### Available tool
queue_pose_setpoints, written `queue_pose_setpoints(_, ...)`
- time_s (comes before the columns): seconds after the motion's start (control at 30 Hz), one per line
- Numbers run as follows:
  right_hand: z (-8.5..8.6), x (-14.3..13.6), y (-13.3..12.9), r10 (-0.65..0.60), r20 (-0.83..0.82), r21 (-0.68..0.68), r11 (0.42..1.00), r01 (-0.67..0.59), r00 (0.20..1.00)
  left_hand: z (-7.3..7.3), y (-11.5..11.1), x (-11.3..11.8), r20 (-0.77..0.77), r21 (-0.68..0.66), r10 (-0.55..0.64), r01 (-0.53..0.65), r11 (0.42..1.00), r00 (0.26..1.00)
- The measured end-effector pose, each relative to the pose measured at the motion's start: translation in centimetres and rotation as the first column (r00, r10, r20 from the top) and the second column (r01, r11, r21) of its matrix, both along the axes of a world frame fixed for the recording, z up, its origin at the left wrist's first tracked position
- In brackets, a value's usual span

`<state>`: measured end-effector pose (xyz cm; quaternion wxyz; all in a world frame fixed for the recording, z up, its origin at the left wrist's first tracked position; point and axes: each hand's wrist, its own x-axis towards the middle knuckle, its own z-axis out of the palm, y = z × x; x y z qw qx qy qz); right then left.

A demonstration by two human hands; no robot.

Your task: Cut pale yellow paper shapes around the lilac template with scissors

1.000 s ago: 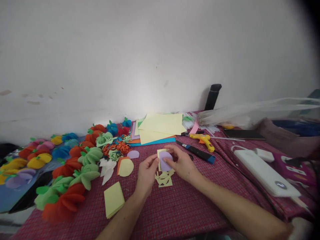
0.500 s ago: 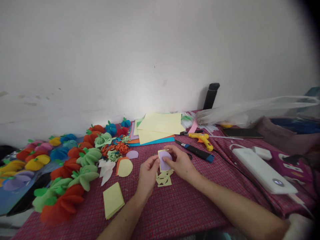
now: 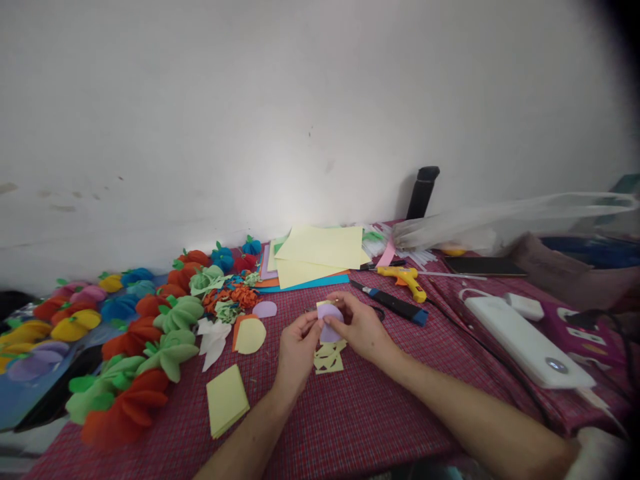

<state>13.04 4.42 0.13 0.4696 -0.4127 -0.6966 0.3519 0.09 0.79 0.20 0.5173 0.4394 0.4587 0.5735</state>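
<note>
well, both your hands [image 3: 299, 343] are pinched on a small lilac piece [image 3: 331, 331] backed by pale yellow paper [image 3: 321, 307]

your left thumb and fingers are closed on the left edge of the pair, though you cannot tell from here how much of each layer they grip; your right hand [image 3: 367, 327] grips from the other side, its thumb laid across the lilac face and its fingers curled over the top; the pair is held up near the middle of the checked cloth [image 3: 345, 433], its yellow corner showing at the upper left; just below it lie cut yellow scraps [image 3: 329, 360].

to your left sits a stack of yellow rectangles [image 3: 227, 401], tilted a little; beyond it a rounded yellow piece [image 3: 253, 335] overlaps an orange piece [image 3: 237, 327], with another lilac shape [image 3: 265, 309] near them; farther left are rows of colourful pumpkin-like ornaments [image 3: 175, 313]; ahead of you large yellow sheets [image 3: 323, 248] lie by the wall [image 3: 320, 133]; to your right a black-and-blue cutter [image 3: 399, 307] lies near a yellow glue gun [image 3: 403, 274], and a white power bank [image 3: 530, 343] rests farther right.
</note>
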Motion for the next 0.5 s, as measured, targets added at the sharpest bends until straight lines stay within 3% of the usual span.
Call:
queue_pose_setpoints(0.2,0.8,0.4,0.1,-0.042,0.061,0.021,0.999,0.041,0.997,0.1,0.1,-0.1,0.023,0.004,0.013,-0.013,1.0,1.0)
queue_pose_setpoints(0.3,1.2,0.7,0.4,-0.105,-0.031,-0.074,0.992,0.102,0.994,0.3,0.1,-0.3,0.073,0.003,0.045,-0.045,0.999,0.996)
queue_pose_setpoints(0.33,1.3,0.7,0.5,-0.085,-0.096,-0.16,0.985,0.069,0.992,0.4,0.1,-0.3,0.095,-0.003,0.053,-0.053,0.999,0.994)
queue_pose_setpoints(0.4,1.4,0.7,0.5,0.032,-0.248,-0.358,0.926,-0.122,0.968,0.6,0.1,-0.4,0.138,-0.021,0.061,-0.058,0.998,0.989)
queue_pose_setpoints(0.5,1.2,0.6,0.2,0.204,-0.43,-0.514,0.745,-0.424,0.88,0.7,0.1,-0.5,0.16,-0.026,0.061,-0.058,0.998,0.985)
